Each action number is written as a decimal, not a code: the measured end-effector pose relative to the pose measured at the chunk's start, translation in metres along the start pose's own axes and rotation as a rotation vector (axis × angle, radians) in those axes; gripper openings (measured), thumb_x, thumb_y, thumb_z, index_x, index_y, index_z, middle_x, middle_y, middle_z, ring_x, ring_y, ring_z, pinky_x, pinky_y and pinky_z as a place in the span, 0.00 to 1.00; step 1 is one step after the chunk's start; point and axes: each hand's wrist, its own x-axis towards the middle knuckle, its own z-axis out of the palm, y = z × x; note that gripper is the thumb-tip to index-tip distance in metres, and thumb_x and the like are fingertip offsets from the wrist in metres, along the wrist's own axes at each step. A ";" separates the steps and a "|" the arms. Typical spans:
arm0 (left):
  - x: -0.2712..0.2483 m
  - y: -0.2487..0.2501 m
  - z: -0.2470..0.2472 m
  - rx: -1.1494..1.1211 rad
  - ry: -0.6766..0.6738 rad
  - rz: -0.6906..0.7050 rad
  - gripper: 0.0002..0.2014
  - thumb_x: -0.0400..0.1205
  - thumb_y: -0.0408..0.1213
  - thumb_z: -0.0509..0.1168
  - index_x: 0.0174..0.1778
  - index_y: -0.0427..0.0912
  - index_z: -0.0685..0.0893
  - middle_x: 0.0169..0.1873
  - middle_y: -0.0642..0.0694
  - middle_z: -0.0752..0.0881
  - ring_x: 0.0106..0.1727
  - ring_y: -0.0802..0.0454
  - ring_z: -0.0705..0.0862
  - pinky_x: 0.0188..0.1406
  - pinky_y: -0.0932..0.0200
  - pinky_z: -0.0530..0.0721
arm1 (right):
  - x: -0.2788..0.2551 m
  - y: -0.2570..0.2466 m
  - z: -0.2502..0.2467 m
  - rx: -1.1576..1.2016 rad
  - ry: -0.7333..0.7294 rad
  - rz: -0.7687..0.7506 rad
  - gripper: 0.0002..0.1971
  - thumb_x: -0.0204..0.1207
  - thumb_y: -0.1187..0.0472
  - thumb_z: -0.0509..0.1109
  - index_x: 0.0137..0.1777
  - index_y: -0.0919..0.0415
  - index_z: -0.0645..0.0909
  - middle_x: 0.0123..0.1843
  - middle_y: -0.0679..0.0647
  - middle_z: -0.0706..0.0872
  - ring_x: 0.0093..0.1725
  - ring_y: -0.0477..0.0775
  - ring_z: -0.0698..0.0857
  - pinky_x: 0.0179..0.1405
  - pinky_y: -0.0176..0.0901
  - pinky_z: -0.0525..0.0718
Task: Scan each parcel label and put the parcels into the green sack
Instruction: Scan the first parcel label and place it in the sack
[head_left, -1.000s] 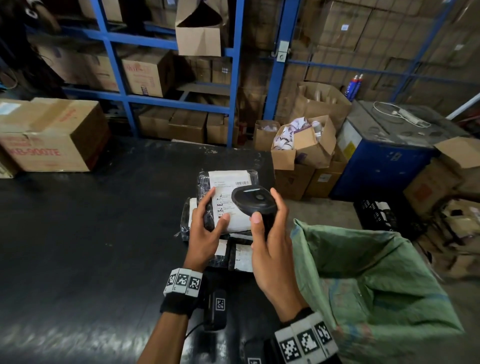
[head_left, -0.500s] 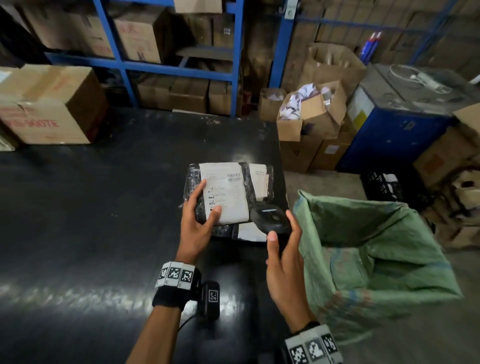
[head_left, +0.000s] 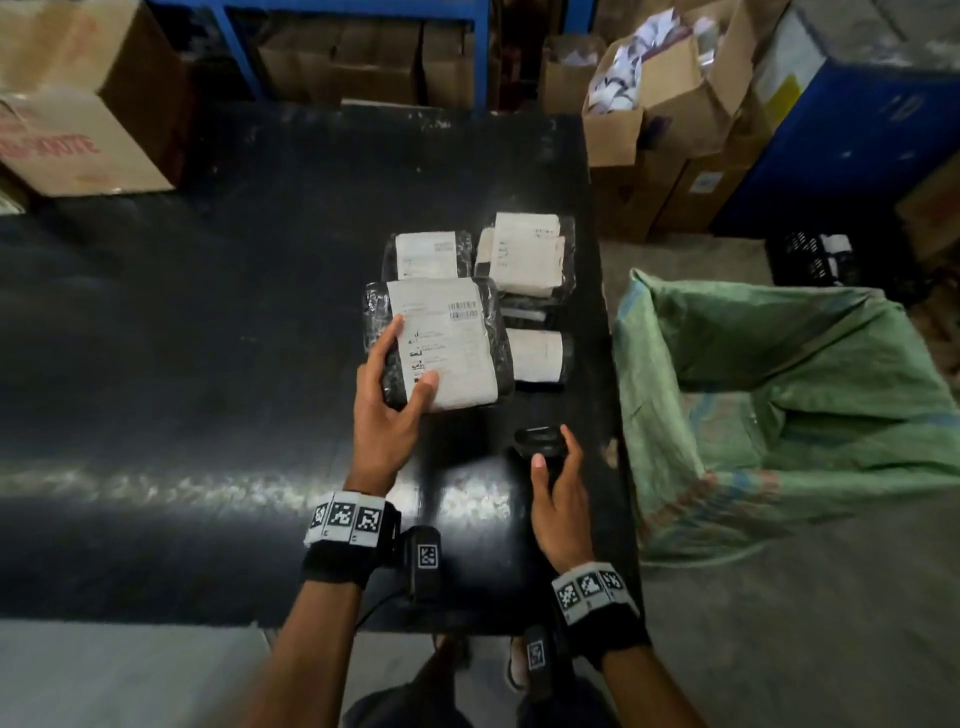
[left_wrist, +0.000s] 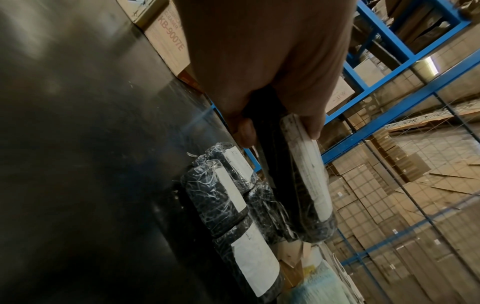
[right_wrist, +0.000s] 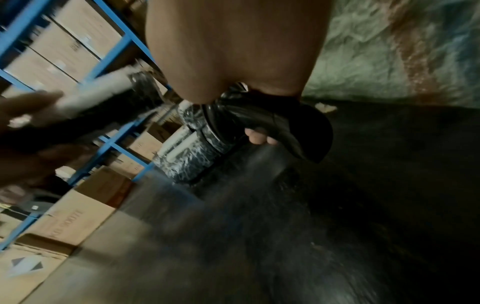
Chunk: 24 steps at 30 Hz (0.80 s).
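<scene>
My left hand (head_left: 400, 374) grips a black plastic-wrapped parcel (head_left: 447, 343) with a white label, lifted above the black table (head_left: 208, 364); thumb on the label, fingers beneath. In the left wrist view the parcel (left_wrist: 303, 185) shows edge-on between thumb and fingers. My right hand (head_left: 553, 467) holds a black handheld scanner (head_left: 540, 441) low over the table, near its right edge; the scanner (right_wrist: 272, 127) fills the right wrist view. Several more wrapped parcels (head_left: 524, 260) lie on the table behind the held one. The green sack (head_left: 779, 405) stands open to the right of the table.
A large cardboard box (head_left: 78, 104) sits on the table's far left. Blue shelving (head_left: 353, 10) with cartons runs behind. Open cardboard boxes (head_left: 654, 93) and a blue cabinet (head_left: 852, 135) stand on the floor beyond the sack, with a black crate (head_left: 815, 254) nearby.
My right hand has pulled the scanner back from over the label, down toward me and the table's near right. My left hand has lifted the top parcel off the stack.
</scene>
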 end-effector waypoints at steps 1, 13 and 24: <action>-0.003 0.001 -0.001 -0.002 -0.002 -0.010 0.35 0.81 0.46 0.74 0.84 0.61 0.70 0.77 0.48 0.77 0.78 0.47 0.79 0.76 0.34 0.81 | 0.001 0.006 0.005 -0.008 -0.001 0.011 0.29 0.86 0.50 0.61 0.85 0.48 0.58 0.78 0.56 0.76 0.75 0.56 0.77 0.74 0.45 0.73; -0.025 0.014 -0.007 -0.108 -0.107 -0.054 0.37 0.82 0.43 0.73 0.87 0.64 0.65 0.82 0.51 0.72 0.83 0.47 0.75 0.73 0.29 0.81 | 0.002 0.045 0.030 -0.019 0.028 0.117 0.29 0.86 0.53 0.61 0.85 0.52 0.58 0.81 0.60 0.73 0.76 0.61 0.76 0.72 0.45 0.72; -0.020 0.021 0.006 -0.158 -0.192 -0.045 0.38 0.82 0.44 0.74 0.87 0.62 0.66 0.83 0.52 0.72 0.84 0.49 0.73 0.76 0.29 0.79 | 0.002 0.040 0.018 -0.132 0.026 0.049 0.31 0.86 0.49 0.60 0.86 0.51 0.55 0.85 0.58 0.64 0.82 0.60 0.68 0.78 0.42 0.61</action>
